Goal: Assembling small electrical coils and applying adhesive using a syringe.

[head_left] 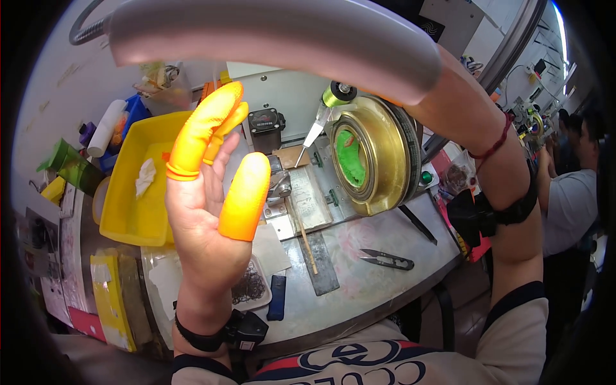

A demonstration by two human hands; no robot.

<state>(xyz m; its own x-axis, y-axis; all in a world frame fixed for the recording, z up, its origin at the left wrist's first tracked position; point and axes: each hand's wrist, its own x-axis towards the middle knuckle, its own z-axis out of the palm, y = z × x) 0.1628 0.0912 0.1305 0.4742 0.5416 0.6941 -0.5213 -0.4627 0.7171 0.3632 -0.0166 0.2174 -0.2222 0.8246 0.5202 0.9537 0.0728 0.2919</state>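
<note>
My left hand [208, 192] is raised over the left part of the bench, palm turned inward. Orange finger cots cover its thumb and some fingers; the thumb stands apart, and nothing shows in its grasp. Behind it are a yellow tub [131, 221] and a small black motor-like box [265, 128]. My right forearm [471, 115] reaches up behind a pink-grey lamp, which hides that hand except perhaps a sliver of orange. Below that lies a gold wheel [378, 186] with a green lump [350, 160] in its hub. Beside the wheel, a pointed tool with a green collar [336, 95] slants down to a metal fixture [311, 205].
The curved lamp [276, 38] spans the top of the view. On the bench lie thread snips [387, 259], a wooden stick [308, 247], a dark flat bar [321, 273], a blue block [276, 298] and a tray of dark curls [251, 285]. Another person [571, 192] is at right.
</note>
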